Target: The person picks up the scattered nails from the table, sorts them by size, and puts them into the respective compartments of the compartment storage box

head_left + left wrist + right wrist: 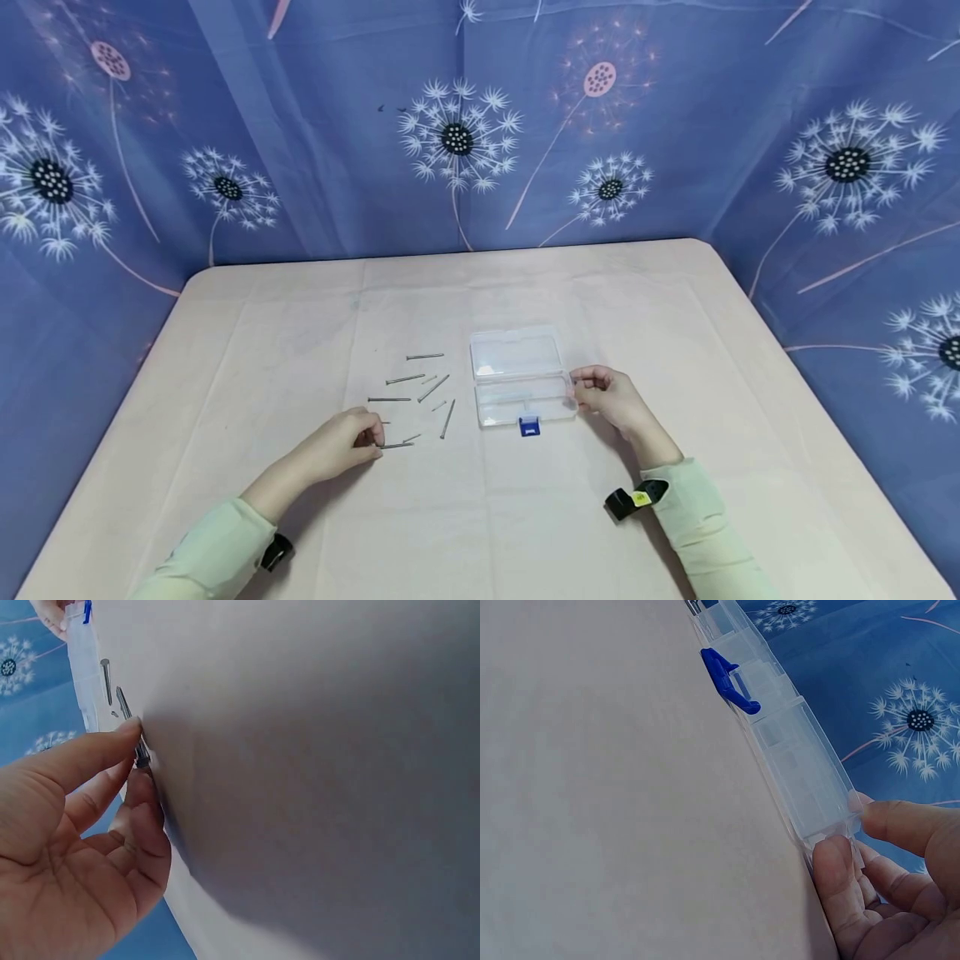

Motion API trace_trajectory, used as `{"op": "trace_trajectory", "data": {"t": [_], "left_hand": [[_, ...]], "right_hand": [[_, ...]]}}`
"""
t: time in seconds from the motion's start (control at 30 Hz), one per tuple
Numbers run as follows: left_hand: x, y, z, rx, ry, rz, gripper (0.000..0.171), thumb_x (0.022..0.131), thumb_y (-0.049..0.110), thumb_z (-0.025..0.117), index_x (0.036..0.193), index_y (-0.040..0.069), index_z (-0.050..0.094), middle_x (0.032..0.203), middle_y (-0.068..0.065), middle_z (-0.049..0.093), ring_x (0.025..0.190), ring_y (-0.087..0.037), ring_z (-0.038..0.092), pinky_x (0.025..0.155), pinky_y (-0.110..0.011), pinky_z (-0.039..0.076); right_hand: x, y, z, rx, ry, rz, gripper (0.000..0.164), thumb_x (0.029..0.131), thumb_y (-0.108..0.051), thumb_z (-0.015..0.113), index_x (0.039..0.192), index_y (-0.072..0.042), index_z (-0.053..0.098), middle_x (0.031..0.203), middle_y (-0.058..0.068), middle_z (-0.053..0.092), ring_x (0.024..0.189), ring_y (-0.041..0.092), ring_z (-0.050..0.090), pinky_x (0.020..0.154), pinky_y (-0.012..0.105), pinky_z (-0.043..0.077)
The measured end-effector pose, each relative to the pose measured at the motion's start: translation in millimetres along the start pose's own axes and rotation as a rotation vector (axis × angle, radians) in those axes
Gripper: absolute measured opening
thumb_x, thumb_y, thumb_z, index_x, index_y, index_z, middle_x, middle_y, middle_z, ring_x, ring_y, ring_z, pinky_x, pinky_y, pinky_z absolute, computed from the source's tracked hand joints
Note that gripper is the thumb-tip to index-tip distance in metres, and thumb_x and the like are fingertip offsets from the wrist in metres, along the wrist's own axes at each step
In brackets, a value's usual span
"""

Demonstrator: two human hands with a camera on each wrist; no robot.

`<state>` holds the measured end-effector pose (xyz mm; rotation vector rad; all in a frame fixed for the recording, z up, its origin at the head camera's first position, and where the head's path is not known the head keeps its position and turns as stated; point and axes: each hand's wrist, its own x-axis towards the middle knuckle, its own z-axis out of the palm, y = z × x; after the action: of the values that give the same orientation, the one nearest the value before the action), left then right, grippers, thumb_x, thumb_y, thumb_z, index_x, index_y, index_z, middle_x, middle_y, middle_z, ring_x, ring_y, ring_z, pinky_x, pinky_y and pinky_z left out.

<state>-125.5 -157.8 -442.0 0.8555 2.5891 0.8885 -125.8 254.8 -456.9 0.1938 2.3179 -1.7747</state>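
Observation:
My left hand (352, 442) is low over the cloth and pinches a grey nail (142, 756) near its head, between thumb and fingertips. In the head view that nail (397, 445) points right, close to a smaller nail. Several long and short nails (390, 399) lie loose between this hand and a clear plastic box (517, 354). The box is open, its lid folded back toward the far side and its blue latch (529, 427) facing me. With thumb and fingers, my right hand (611, 400) grips the right end of the box.
A pale cloth (480, 517) covers the table. Blue fabric with dandelion prints (337, 167) hangs along the back and both sides. Black wrist cameras (276, 552) are strapped at both sleeves.

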Motion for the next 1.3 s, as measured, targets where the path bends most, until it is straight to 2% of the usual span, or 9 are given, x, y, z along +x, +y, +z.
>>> {"op": "trace_trajectory", "data": {"t": [0.13,0.23,0.33,0.6,0.9,1.1,1.3], "left_hand": [[-0.6,-1.9,-0.2,-0.058,-0.024,-0.003,0.013,0.079,0.003,0.069,0.075,0.011,0.059,0.076,0.004,0.054,0.072,-0.005,0.046,0.063,-0.023,0.044],[-0.8,-2.4,0.1,-0.068,-0.028,-0.013,0.012,0.08,0.003,0.069,0.075,0.01,0.06,0.076,0.003,0.053,0.071,-0.005,0.046,0.062,-0.022,0.044],[-1.1,-2.6,0.8,-0.051,-0.023,-0.017,0.012,0.081,0.003,0.068,0.076,0.009,0.059,0.076,0.003,0.052,0.071,-0.005,0.045,0.062,-0.022,0.043],[-2.6,0.8,1.9,0.027,-0.026,-0.008,0.013,0.085,0.004,0.065,0.078,0.011,0.056,0.078,0.003,0.049,0.073,-0.007,0.044,0.064,-0.024,0.041],[-3.4,-0.9,1.5,0.01,-0.028,-0.006,0.01,0.087,0.007,0.064,0.08,0.011,0.058,0.08,0.004,0.053,0.077,-0.007,0.048,0.069,-0.027,0.045],[-2.5,-1.4,0.2,-0.073,-0.012,-0.021,0.007,0.089,0.007,0.063,0.083,0.009,0.058,0.078,0.005,0.059,0.074,-0.004,0.051,0.068,-0.025,0.048],[-0.3,-1.0,0.8,-0.204,0.025,-0.035,0.006,0.088,0.005,0.063,0.084,0.006,0.059,0.073,-0.001,0.061,0.066,-0.003,0.051,0.06,-0.021,0.048]], "right_hand": [[-1.0,-0.3,-0.2,-0.004,-0.003,0.009,0.04,0.087,-0.002,0.061,0.121,0.016,0.049,0.081,-0.002,0.057,0.062,0.004,0.057,0.053,0.016,0.045],[-1.2,-0.7,-0.4,0.001,-0.007,0.007,0.041,0.087,-0.002,0.06,0.122,0.016,0.049,0.082,-0.001,0.056,0.063,0.004,0.057,0.055,0.016,0.047],[-0.9,-1.1,-0.4,0.006,-0.01,0.001,0.041,0.087,-0.001,0.059,0.122,0.017,0.048,0.083,-0.001,0.056,0.065,0.003,0.057,0.058,0.016,0.05],[0.0,-0.6,-0.3,0.007,0.003,0.006,0.04,0.087,-0.001,0.061,0.12,0.017,0.049,0.081,-0.004,0.056,0.063,0.004,0.057,0.055,0.016,0.047],[-1.2,-1.3,0.7,0.009,0.001,0.005,0.04,0.087,-0.001,0.06,0.121,0.017,0.048,0.084,-0.001,0.057,0.066,0.003,0.056,0.06,0.016,0.051],[-0.7,-0.3,0.6,0.009,0.006,0.004,0.039,0.087,0.0,0.059,0.12,0.017,0.049,0.081,-0.003,0.056,0.064,0.003,0.056,0.057,0.016,0.049],[-2.1,0.0,-0.1,0.017,-0.002,-0.005,0.039,0.087,0.0,0.059,0.12,0.017,0.048,0.08,-0.004,0.055,0.063,0.004,0.056,0.055,0.016,0.047]]}}
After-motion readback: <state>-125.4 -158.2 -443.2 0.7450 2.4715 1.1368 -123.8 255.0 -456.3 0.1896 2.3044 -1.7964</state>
